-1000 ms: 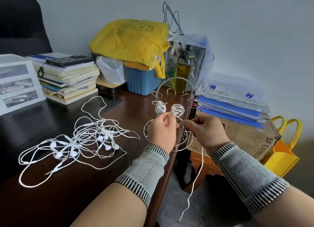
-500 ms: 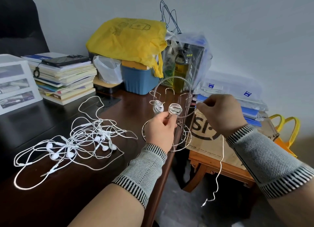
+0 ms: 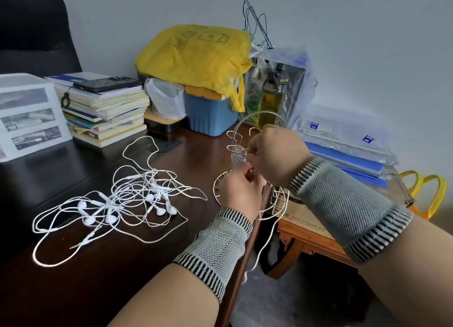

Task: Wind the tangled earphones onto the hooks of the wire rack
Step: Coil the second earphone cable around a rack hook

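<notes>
A dark wooden desk (image 3: 73, 277) fills the lower left, seen from above by the person working at it. On it lies a loose tangle (image 3: 115, 204) of thin white earphone leads, with several earbuds clustered near its middle and long loops trailing toward the near edge. At the desk's right edge stands a wire rack (image 3: 247, 169), a light frame of thin metal with an arched handle, small hooks and a ring base. One hook carries a tight white coil (image 3: 239, 158) of wound cord. Both hands meet at the rack. The left hand (image 3: 239, 194) sits low in front of it, fingers curled in a narrow grip that seems to pinch cord against the frame. The right hand (image 3: 277, 152) is higher, fingers bent around the cord by the hook. A free end of cord (image 3: 258, 255) hangs below the desk edge. The cord looks light, limp and slippery, likely to snag, so it seems best held close to the hook under gentle tension, never by the buds or plug
</notes>
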Available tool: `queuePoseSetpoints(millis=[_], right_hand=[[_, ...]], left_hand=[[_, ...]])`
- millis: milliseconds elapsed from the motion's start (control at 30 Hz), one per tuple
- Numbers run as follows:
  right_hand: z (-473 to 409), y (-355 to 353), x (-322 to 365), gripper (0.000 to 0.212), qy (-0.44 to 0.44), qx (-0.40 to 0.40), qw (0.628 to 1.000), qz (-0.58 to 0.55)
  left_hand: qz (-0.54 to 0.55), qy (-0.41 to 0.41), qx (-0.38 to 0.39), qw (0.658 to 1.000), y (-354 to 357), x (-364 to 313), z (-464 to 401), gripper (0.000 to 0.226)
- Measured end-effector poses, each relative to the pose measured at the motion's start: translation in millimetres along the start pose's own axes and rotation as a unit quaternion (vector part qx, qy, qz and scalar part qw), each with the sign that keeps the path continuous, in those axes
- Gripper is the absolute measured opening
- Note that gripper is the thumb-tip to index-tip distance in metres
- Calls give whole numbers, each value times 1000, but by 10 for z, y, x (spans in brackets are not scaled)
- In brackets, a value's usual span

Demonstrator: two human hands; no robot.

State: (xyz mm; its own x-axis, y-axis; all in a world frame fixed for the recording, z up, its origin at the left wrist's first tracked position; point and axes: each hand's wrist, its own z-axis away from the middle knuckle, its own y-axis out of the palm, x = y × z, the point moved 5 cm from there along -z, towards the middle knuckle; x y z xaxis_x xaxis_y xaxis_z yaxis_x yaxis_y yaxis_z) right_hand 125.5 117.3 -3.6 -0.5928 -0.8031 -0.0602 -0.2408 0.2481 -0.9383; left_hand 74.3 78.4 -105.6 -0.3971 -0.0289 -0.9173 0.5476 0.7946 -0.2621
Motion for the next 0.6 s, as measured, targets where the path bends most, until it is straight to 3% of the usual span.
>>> queuePoseSetpoints(millis=[100, 167, 200, 267, 333, 500, 600], right_hand=[[181, 47, 175, 12, -95, -64, 992, 60], [310, 88, 171, 17, -103, -98, 988, 51], [380, 118, 120, 19, -94, -110, 989, 35], [505, 220, -68, 11, -60, -123, 990, -31], [587, 266, -285, 6, 0, -129, 986, -106], [655, 432, -670, 10, 78, -120, 955, -260], [643, 503, -707, 22, 99, -97, 909, -394]], left_hand=[[-89, -13, 25, 996, 17, 5, -60, 20], [-36, -1, 11, 999, -1, -56, -55, 32], [27, -27, 8, 999, 2, 20, -68, 32], [-46, 35, 8, 998, -2, -37, -58, 25], [-51, 51, -18, 997, -19, -21, -21, 12], [-29, 26, -9, 999, -24, -61, -6, 25], [-71, 16, -8, 997, -40, -72, 1, 27]])
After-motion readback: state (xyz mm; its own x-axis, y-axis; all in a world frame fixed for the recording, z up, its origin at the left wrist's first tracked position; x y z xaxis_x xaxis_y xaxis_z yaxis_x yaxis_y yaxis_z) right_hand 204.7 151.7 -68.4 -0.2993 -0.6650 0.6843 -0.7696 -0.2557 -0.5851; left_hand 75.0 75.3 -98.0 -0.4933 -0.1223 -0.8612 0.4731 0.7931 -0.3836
